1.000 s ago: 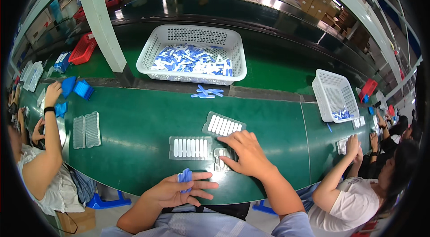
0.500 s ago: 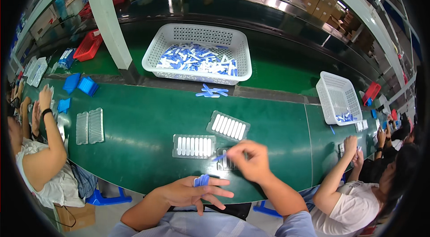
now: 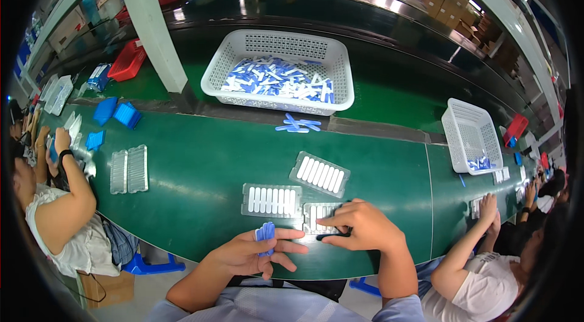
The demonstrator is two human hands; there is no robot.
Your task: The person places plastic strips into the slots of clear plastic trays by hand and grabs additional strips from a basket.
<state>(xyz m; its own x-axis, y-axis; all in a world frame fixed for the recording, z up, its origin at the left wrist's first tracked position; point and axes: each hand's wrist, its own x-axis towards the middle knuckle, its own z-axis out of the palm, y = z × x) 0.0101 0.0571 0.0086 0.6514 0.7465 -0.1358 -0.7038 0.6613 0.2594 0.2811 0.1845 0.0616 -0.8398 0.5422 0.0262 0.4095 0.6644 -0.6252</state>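
Note:
My left hand [image 3: 252, 253] is held palm up over the table's near edge, with a small stack of blue strips [image 3: 265, 238] gripped by the thumb and its other fingers spread. To its right, my right hand [image 3: 368, 224] reaches over a clear plastic tray [image 3: 309, 224]. Its index fingertip rests on a white strip in that tray, with the thumb apart below; nothing shows between them. The hand covers the tray's right part. Two more clear trays stand close by, each filled with a row of white strips: one tray [image 3: 272, 200] to the left, another tray [image 3: 320, 174] tilted farther back.
A white basket [image 3: 277, 103] of blue and white strips stands beyond the table, with loose blue strips [image 3: 297, 123] before it. Empty clear trays [image 3: 129, 170] and blue stacks [image 3: 126, 115] lie left. A smaller basket [image 3: 471, 139] stands right. Co-workers sit on both sides.
My right hand has come down onto the near tray; the blue strip it pinched before no longer shows in its fingers. My left hand still holds its strips. The view has shifted slightly.

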